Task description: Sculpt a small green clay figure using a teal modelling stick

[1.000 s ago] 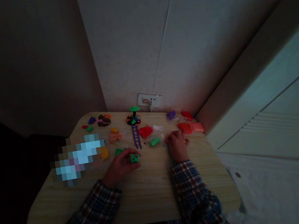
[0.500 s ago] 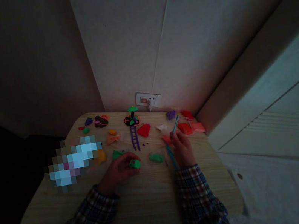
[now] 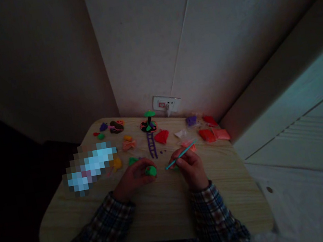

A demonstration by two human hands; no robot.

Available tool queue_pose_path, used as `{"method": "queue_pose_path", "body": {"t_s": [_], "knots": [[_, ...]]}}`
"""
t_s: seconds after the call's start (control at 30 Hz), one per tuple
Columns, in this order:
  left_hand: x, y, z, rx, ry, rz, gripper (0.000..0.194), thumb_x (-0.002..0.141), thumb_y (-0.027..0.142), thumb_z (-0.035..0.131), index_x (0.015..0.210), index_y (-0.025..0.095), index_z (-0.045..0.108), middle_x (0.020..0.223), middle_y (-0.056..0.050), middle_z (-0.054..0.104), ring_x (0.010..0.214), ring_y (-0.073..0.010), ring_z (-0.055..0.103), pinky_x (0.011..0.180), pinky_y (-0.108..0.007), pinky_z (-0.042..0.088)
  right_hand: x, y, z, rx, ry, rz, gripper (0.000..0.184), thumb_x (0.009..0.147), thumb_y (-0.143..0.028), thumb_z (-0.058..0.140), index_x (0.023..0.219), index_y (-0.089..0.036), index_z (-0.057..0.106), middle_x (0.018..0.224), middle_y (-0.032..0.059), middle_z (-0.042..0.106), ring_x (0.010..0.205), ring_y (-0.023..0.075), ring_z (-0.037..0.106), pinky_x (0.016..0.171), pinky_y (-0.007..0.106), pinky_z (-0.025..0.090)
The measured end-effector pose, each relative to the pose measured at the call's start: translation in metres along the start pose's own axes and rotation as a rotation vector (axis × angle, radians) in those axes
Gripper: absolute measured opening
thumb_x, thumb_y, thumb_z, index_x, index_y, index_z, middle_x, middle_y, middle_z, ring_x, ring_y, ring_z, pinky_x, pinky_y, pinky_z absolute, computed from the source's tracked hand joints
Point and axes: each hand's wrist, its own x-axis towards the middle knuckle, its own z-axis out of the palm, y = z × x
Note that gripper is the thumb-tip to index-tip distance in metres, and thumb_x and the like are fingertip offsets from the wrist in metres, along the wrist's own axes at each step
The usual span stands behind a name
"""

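Since the earlier frame, the blue stick [image 3: 181, 155] has swung from standing steeply over the right side of the table [image 3: 153, 217] to a low slant, and the right hand [image 3: 192, 169] holding it has come in towards the left. Its long axis now runs from an upper end far and to the right down to a lower tip near and to the left, pointing roughly at the green lump [image 3: 151, 171]. That lump is gripped between the thumb and fingers of the left hand [image 3: 132, 180], just left of the stick's tip and almost level with it, with a small gap between them; the two are not touching. The left hand is the nearer one to the lump, while the right hand lies beyond the gap, its fingers closed around the stick. What mark or shape the lump carries is too dark to tell. Beyond the hands, a purple ladder [image 3: 152, 145] lies below a black base [image 3: 147, 128] with a green top [image 3: 149, 114] above it, and a red lump [image 3: 162, 137] sits just right of the ladder. Farther right are an orange-red packet [image 3: 207, 135] and a pink packet [image 3: 221, 134], side by side.
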Motion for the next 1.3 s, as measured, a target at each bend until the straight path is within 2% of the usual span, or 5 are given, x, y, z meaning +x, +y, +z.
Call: {"method": "queue_pose_path", "body": {"t_s": [0.23,0.4,0.83,1.07,1.3], "knots": [[0.000,0.000,-0.001,0.021,0.006,0.000,0.034,0.056,0.026,0.080,0.080,0.015,0.058,0.072,0.002,0.056,0.070,-0.0122,0.053,0.067,-0.025,0.043,-0.011,0.001,0.019,-0.129,0.029,-0.064,0.009,0.073,-0.026,0.070,0.075,-0.021,0.063,0.067,-0.0029,0.061,0.052,0.0106,0.059,0.052,0.025,0.048],[0.001,-0.002,-0.001,0.029,0.018,0.008,0.034,0.055,0.026,0.080,0.079,0.015,0.058,0.072,0.002,0.055,0.070,-0.0122,0.052,0.067,-0.025,0.043,-0.013,0.004,0.018,-0.221,0.005,-0.115,0.008,0.076,-0.024,0.067,0.072,-0.021,0.061,0.068,-0.0020,0.060,0.059,0.0122,0.058,0.055,0.026,0.047],[0.001,-0.002,-0.002,0.074,0.034,0.015,0.032,0.054,0.023,0.077,0.078,0.016,0.058,0.072,0.003,0.053,0.072,-0.0136,0.052,0.069,-0.026,0.043,-0.012,0.003,0.021,-0.311,0.015,-0.146,0.016,0.075,-0.029,0.068,0.068,-0.021,0.056,0.064,-0.0025,0.059,0.056,0.0128,0.055,0.055,0.028,0.044],[0.001,-0.001,0.002,0.089,0.052,-0.013,0.032,0.054,0.024,0.076,0.078,0.017,0.057,0.072,0.003,0.054,0.072,-0.0137,0.053,0.071,-0.027,0.045,-0.012,0.006,0.016,-0.419,0.008,-0.152,0.012,0.079,-0.028,0.064,0.072,-0.020,0.060,0.065,-0.0012,0.058,0.058,0.0127,0.056,0.055,0.026,0.044],[0.000,0.002,0.003,0.160,0.122,0.001,0.028,0.057,0.024,0.073,0.077,0.017,0.055,0.073,0.003,0.057,0.076,-0.0150,0.056,0.075,-0.028,0.048,-0.012,0.008,0.016,-0.458,-0.012,-0.125,0.007,0.083,-0.027,0.059,0.082,-0.021,0.061,0.067,-0.0020,0.059,0.057,0.0114,0.058,0.055,0.026,0.047]]}}
